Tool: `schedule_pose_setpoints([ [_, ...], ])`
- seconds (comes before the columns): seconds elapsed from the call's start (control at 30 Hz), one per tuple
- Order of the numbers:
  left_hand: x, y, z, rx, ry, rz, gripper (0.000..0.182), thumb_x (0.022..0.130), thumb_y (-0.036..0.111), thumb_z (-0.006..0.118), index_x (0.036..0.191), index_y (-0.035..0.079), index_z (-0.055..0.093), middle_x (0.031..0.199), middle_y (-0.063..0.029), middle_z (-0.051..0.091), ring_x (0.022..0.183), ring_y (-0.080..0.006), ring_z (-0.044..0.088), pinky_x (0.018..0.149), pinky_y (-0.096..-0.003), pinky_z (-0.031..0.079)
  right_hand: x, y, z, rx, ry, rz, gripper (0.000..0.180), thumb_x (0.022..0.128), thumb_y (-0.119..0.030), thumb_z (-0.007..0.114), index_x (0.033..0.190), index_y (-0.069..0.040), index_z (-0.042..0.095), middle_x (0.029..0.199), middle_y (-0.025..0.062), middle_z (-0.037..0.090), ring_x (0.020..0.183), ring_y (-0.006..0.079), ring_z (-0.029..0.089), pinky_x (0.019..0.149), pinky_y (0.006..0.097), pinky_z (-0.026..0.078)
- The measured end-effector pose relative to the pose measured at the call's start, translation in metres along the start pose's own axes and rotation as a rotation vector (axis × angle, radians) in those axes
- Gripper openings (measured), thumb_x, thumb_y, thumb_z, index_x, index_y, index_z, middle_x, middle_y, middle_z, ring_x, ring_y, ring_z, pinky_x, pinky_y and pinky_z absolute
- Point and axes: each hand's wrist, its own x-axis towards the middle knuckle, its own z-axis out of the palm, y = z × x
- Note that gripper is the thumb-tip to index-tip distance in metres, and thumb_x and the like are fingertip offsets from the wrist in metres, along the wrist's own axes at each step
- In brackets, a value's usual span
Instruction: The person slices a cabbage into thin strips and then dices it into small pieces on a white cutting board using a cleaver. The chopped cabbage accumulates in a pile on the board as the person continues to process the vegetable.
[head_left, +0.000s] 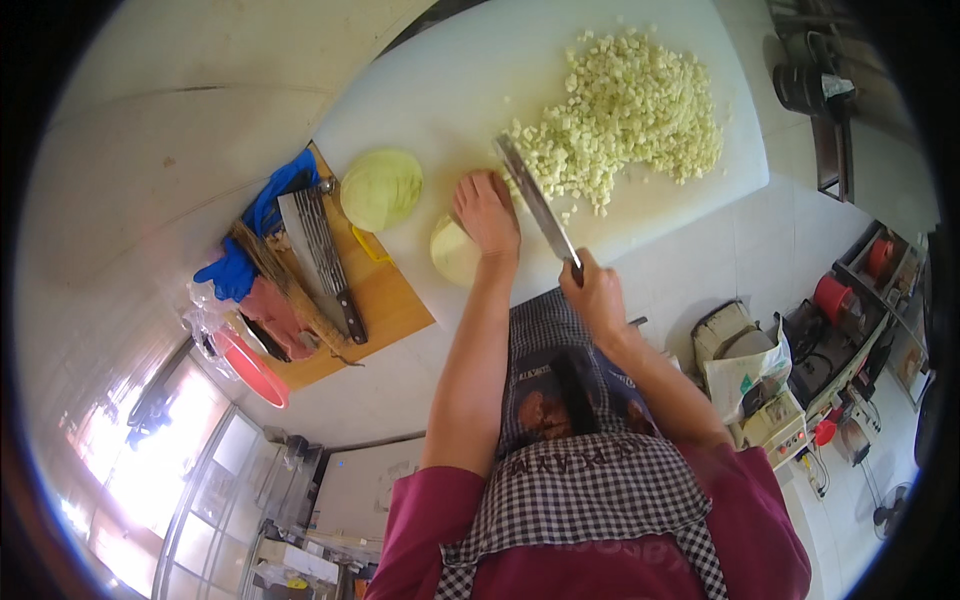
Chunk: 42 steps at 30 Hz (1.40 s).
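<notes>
My left hand (488, 212) rests on a pale green cut vegetable (451, 251), perhaps cabbage or melon, on a large white cutting board (435, 112). My right hand (598, 294) grips the dark handle of a kitchen knife (536, 200). The blade slants away from me, its far part beside the near edge of a pile of small pale green cubes (637, 105). Another rounded pale green piece (382, 190) lies on the board, left of my left hand. What lies under the left fingers is partly hidden.
On a wooden surface (401, 300) at left are a cleaver (315, 240), a rough wooden stick (289, 285), blue plastic (229, 274), a pink cloth (274, 311) and a pink-red basin (251, 366). A white bag (750, 375) and machine (776, 427) stand at right.
</notes>
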Motion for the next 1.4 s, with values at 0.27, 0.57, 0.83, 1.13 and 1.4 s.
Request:
schedule_pose_setpoints([
  [0.27,-0.003,-0.001,0.002,0.047,0.006,-0.008,0.011,0.093,0.007,0.056,0.103,0.003,0.055,0.098,-0.0175,0.057,0.094,-0.0386,0.052,0.084,-0.0464,0.04,0.034,0.001,0.035,0.052,0.078,-0.102,0.016,0.09,-0.012,0.061,0.083,0.002,0.054,0.058,0.0242,0.054,0.056,0.0458,0.055,0.05,0.0484,0.042],
  [0.57,-0.006,-0.005,-0.006,-0.097,0.001,-0.062,0.012,0.091,0.005,0.057,0.102,0.001,0.054,0.096,-0.0197,0.055,0.093,-0.0407,0.051,0.083,-0.0476,0.039,0.0,-0.008,0.004,-0.042,-0.01,-0.035,0.013,0.087,-0.013,0.062,0.083,-0.002,0.056,0.059,0.0213,0.059,0.058,0.0432,0.06,0.056,0.0491,0.049],
  [0.83,-0.008,-0.01,-0.004,0.005,-0.028,-0.019,0.01,0.091,0.005,0.057,0.1,0.001,0.054,0.096,-0.0195,0.055,0.094,-0.0409,0.051,0.084,-0.0482,0.039,0.03,0.003,0.039,0.012,0.066,-0.114,0.015,0.088,-0.012,0.062,0.081,0.0,0.055,0.058,0.0226,0.056,0.054,0.043,0.057,0.051,0.048,0.044],
  [1.13,-0.016,-0.025,-0.019,-0.13,-0.035,0.01,0.013,0.089,0.004,0.06,0.1,0.002,0.054,0.097,-0.0161,0.056,0.096,-0.0372,0.053,0.084,-0.0464,0.042,0.002,-0.001,0.014,-0.033,-0.013,-0.071,0.016,0.087,-0.017,0.061,0.082,-0.002,0.057,0.059,0.0211,0.059,0.058,0.0429,0.06,0.054,0.0509,0.049],
  [1.4,-0.017,-0.026,-0.019,-0.075,-0.058,0.054,0.014,0.087,0.004,0.062,0.099,0.004,0.055,0.098,-0.0151,0.056,0.095,-0.0366,0.053,0.084,-0.0466,0.042,0.027,0.0,0.038,-0.031,0.008,-0.098,0.012,0.089,-0.014,0.061,0.085,-0.003,0.057,0.06,0.0207,0.059,0.056,0.0428,0.059,0.052,0.0492,0.045],
])
